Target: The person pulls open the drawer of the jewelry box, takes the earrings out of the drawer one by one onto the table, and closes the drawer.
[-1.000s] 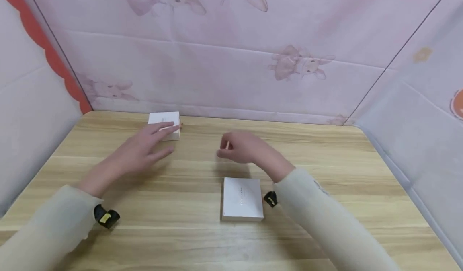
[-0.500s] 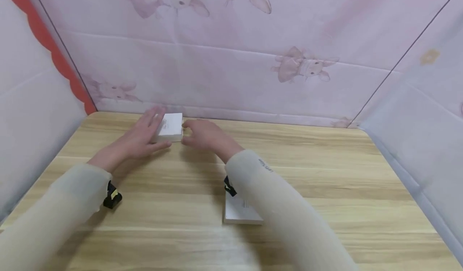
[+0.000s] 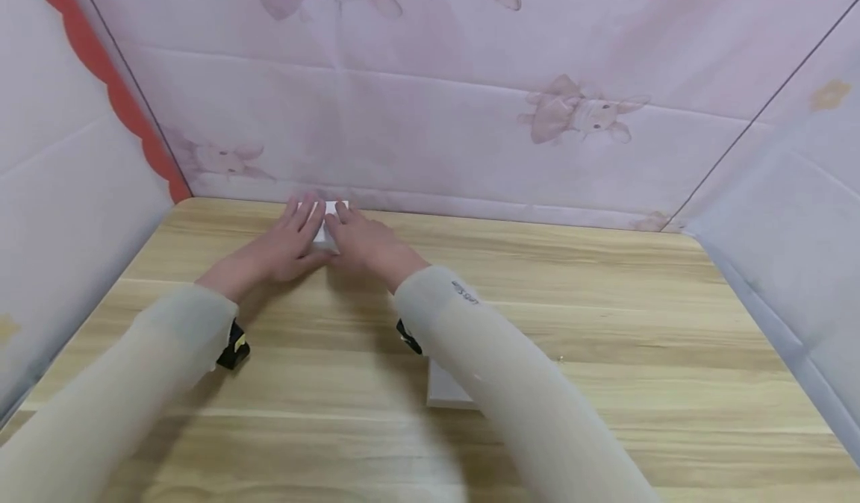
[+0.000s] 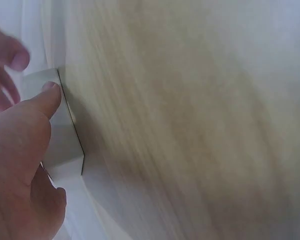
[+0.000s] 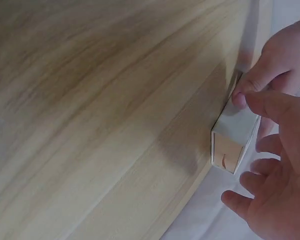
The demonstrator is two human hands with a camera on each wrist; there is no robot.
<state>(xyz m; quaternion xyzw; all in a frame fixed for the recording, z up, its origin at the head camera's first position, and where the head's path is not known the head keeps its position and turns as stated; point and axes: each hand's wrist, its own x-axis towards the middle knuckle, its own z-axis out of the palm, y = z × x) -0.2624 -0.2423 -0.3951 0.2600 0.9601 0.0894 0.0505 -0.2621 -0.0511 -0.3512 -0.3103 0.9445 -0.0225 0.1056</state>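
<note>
A small white box (image 3: 324, 240) lies at the table's far left edge, mostly covered by my hands. My left hand (image 3: 285, 248) holds it, the thumb along its near side and the fingers over the top. The left wrist view shows that thumb pressed on the side wall of the white box (image 4: 65, 142). My right hand (image 3: 368, 243) is at the right end, fingers spread and loosely bent; whether they touch the box is unclear. In the right wrist view, the box's tan end (image 5: 227, 151) carries a small ribbon tab (image 5: 224, 161).
A second white box (image 3: 446, 388) lies nearer on the wooden table (image 3: 645, 383), partly hidden beneath my right sleeve. Behind the far edge rises a pink rabbit-print backdrop (image 3: 437, 137), close to my fingertips. Pale fabric walls stand on both sides.
My left hand has moved forward onto the far box. My right hand has crossed left to its right end, and its fingers have opened. The right sleeve now covers part of the near box.
</note>
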